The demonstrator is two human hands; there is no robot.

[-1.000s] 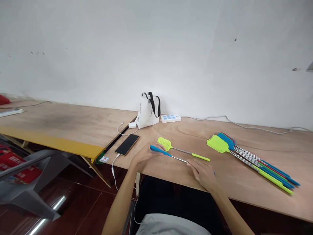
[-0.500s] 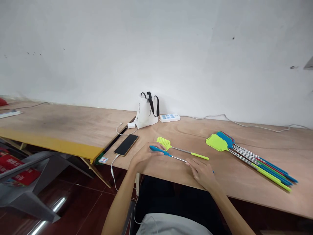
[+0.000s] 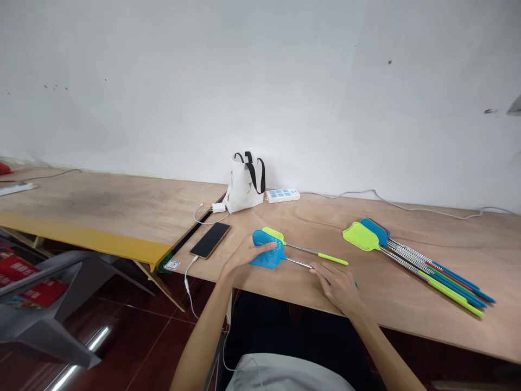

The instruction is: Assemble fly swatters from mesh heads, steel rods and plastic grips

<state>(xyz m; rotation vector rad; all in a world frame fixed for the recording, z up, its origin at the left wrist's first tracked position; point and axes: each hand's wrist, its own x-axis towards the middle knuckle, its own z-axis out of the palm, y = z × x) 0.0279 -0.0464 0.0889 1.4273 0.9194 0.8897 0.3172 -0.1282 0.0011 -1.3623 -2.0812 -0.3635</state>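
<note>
Pinching the blue swatter (image 3: 277, 256) by its mesh head (image 3: 267, 260) with the left hand (image 3: 245, 252), clasping its rod (image 3: 298, 263) with the right hand (image 3: 336, 285), near side of the yellow swatter (image 3: 332, 258), left of the swatter bundle (image 3: 411, 265).

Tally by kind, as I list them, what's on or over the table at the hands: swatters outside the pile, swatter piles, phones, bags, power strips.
Swatters outside the pile: 2, blue swatter and yellow swatter
Swatter pile: 1
Phone: 1
Bag: 1
Power strip: 1
Total: 6
</note>
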